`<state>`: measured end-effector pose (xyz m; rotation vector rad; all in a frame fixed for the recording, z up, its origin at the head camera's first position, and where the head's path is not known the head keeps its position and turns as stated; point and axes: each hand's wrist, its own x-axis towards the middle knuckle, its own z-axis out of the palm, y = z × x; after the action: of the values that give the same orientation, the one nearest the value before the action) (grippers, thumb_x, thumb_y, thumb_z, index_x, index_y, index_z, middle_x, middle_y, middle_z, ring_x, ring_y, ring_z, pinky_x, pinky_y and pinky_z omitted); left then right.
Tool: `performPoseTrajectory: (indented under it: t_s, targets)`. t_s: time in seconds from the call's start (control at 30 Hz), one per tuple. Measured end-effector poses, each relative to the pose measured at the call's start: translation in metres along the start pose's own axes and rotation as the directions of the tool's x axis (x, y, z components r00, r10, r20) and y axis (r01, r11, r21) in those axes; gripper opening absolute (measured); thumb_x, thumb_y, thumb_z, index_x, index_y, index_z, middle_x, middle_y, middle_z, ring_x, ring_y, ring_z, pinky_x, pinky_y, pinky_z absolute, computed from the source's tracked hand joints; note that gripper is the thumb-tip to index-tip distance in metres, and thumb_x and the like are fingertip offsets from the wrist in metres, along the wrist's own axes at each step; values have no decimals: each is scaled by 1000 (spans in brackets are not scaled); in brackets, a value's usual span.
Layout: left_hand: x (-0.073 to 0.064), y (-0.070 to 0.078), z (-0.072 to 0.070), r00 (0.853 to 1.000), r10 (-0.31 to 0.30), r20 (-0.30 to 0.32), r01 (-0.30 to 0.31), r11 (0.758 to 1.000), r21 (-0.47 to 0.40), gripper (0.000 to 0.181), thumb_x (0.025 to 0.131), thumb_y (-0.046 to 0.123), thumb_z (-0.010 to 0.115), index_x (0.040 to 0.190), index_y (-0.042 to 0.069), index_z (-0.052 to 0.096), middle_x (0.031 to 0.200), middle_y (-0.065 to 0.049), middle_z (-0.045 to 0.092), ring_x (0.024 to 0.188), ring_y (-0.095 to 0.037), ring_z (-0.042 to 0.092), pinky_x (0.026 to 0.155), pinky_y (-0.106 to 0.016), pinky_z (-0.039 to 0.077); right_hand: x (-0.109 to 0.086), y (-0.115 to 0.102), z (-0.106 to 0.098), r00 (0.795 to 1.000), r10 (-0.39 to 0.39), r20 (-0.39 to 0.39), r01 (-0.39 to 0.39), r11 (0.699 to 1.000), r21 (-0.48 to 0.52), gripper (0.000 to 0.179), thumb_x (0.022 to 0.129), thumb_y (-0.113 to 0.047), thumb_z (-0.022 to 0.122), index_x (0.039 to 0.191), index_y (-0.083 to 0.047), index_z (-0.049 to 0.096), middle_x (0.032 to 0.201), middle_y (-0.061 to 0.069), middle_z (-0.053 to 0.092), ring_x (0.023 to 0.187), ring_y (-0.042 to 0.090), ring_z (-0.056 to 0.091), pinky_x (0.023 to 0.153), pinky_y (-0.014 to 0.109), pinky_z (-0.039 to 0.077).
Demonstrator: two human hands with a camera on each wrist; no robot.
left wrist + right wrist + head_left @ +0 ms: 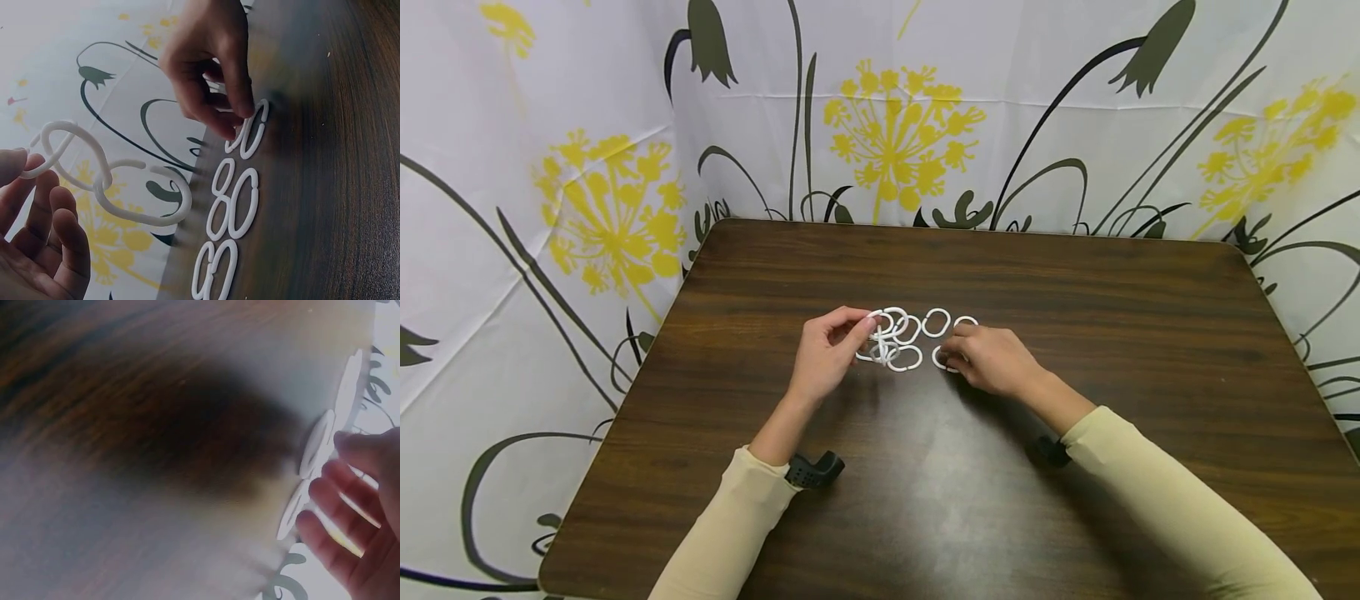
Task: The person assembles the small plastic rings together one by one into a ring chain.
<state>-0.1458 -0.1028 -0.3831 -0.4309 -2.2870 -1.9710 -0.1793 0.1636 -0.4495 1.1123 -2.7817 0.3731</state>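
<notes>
My left hand [823,358] pinches a white oval plastic ring between thumb and fingertips. Linked through it hangs at least one more open-sided ring [134,217], raised off the table in the left wrist view. Several loose rings lie in two rows on the wood, among them one ring [924,325] between the hands. Over the right end of these rows is my right hand [992,358], palm down with fingers bent loosely. Its fingertips [306,519] are at the flat rings [315,447], apart from the thumb; in the head view the hand partly covers two rings.
The dark wood-grain table [925,500] stretches out around the rings. Behind it and to the sides hangs a white curtain [760,50] with yellow and grey plant prints. A dark wrist device [816,471] sits at the left cuff.
</notes>
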Motion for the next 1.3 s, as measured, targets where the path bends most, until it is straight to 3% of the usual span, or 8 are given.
performPoseTrajectory:
  t_s: [0.23, 0.47, 0.57, 0.63, 0.83, 1.03, 1.17, 1.3]
  targets:
    - [0, 0, 0, 1000, -20, 5, 20, 1000, -19, 16, 94, 3, 64, 100, -11, 68, 82, -34, 58, 56, -26, 49, 47, -21, 42, -4, 3, 1, 999, 39, 35, -37, 998, -55, 10, 82, -15, 77, 92, -18, 75, 78, -4, 51, 62, 17, 58, 51, 37, 47]
    - [0, -2, -1, 1000, -11, -1, 11, 1000, -13, 15, 93, 3, 65, 99, -10, 69, 74, -3, 62, 56, -15, 50, 47, -21, 43, -4, 4, 2, 995, 97, 19, -97, 995, -2, 11, 82, -12, 76, 92, -16, 74, 85, -3, 59, 71, 19, 63, 57, 40, 50]
    - [0, -2, -1, 1000, -9, 7, 9, 1000, -12, 15, 94, 3, 65, 99, -10, 69, 74, 3, 61, 56, -9, 50, 47, -21, 44, -4, 4, 1, 990, 143, 9, -143, 990, 0, 13, 82, -9, 75, 93, -13, 73, 90, -1, 66, 78, 22, 65, 60, 42, 52]
    - [0, -2, -1, 1000, -11, 8, 12, 1000, -15, 15, 94, 3, 64, 99, -10, 68, 74, 1, 62, 57, -8, 51, 48, -22, 44, -3, 3, 0, 987, 161, 4, -161, 987, 0, 13, 81, -7, 74, 92, -14, 73, 89, -2, 68, 79, 23, 66, 60, 44, 52]
    - [-1, -1, -1, 1000, -14, 18, 15, 1000, -23, 16, 94, 2, 63, 100, -12, 67, 77, -26, 60, 56, -10, 51, 48, -22, 45, -4, 2, 0, 987, 162, 26, -161, 987, -20, 17, 81, -3, 68, 91, -15, 74, 89, -1, 67, 78, 23, 66, 58, 43, 52]
    - [-1, 0, -1, 1000, -19, 18, 20, 999, -25, 15, 94, 2, 63, 100, -12, 67, 75, -18, 61, 58, -9, 52, 48, -21, 44, 2, -3, -5, 976, 214, 34, -214, 977, -12, 17, 87, -4, 61, 94, -13, 75, 90, 1, 58, 72, 25, 63, 59, 43, 52]
    - [-1, 0, -2, 1000, -24, 19, 25, 1000, -20, 16, 94, 3, 64, 100, -12, 67, 77, -30, 59, 57, -8, 52, 47, -24, 45, 9, -9, -20, 962, 272, -5, -270, 957, 107, 8, 89, -12, 67, 92, -12, 74, 83, -1, 56, 70, 20, 60, 60, 39, 50]
    - [-1, 0, -2, 1000, -20, 22, 20, 1000, -17, 16, 94, 3, 63, 100, -11, 68, 78, -34, 58, 57, -8, 51, 47, -26, 45, 17, -16, -39, 938, 342, -50, -307, 892, 332, 8, 90, -17, 71, 90, -11, 74, 77, -3, 62, 68, 16, 57, 62, 33, 47]
